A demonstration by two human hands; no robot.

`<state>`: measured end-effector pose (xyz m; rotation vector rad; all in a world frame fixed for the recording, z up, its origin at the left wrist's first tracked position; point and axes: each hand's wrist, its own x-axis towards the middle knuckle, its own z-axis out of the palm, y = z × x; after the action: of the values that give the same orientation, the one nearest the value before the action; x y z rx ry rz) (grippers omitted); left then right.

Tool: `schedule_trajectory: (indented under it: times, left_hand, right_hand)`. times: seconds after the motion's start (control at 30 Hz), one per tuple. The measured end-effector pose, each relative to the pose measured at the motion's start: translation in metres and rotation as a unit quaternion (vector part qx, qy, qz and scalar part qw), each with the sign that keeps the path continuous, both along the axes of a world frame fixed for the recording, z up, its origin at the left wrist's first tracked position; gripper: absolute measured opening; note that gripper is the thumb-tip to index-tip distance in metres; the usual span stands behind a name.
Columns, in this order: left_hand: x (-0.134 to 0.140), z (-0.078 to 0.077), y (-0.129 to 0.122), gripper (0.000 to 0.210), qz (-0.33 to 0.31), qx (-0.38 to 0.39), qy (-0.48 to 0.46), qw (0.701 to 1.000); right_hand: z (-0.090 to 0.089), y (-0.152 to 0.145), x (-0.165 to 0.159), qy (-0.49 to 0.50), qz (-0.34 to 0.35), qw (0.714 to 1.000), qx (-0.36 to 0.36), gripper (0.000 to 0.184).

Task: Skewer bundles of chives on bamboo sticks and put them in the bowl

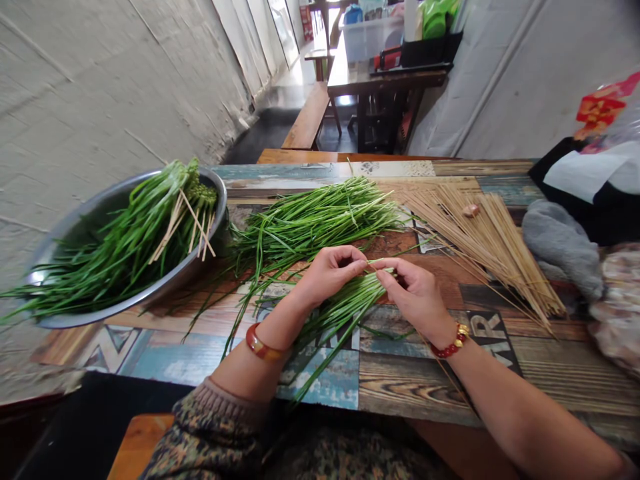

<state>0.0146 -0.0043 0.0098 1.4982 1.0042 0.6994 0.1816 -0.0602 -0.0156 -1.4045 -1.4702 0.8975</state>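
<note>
Above the table's middle, my left hand (pixel 336 268) is closed, thumb and fingers pinching the pale ends of some green chives (pixel 350 299). My right hand (pixel 414 288) meets it fingertip to fingertip, also pinched at those ends. A thin bamboo skewer (pixel 453 377) slants from under my right hand towards the table's near edge; whether the fingers grip it is hidden. The held chives' leaves trail down to the left beneath my left wrist. Just beyond my hands lies a large pile of loose chives (pixel 320 217). Many bare bamboo skewers (pixel 500 250) fan out to the right.
On the left, a metal basin (pixel 210 250) holds chives threaded on skewers (pixel 185 220). A grey cloth (pixel 563 243), a black container (pixel 575 177) and a clear plastic bag (pixel 623 300) stand at the right. Farther off are a bench (pixel 307 120) and another table (pixel 345 83).
</note>
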Motion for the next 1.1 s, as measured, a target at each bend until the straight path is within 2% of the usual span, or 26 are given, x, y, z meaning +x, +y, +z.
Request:
schedule_trajectory:
  times: [0.63, 1.1]
  left_hand:
    - [0.001, 0.0005, -0.0008, 0.028, -0.001, -0.033, -0.026, 0.999]
    - [0.0008, -0.0019, -0.0008, 0.028, 0.005, -0.03, -0.026, 0.999]
  right_hand:
    - [0.0038, -0.0014, 0.0002, 0.008, 0.002, 1.0, -0.009, 0.025]
    - [0.007, -0.0018, 0.0002, -0.004, 0.003, 1.0, -0.012, 0.025]
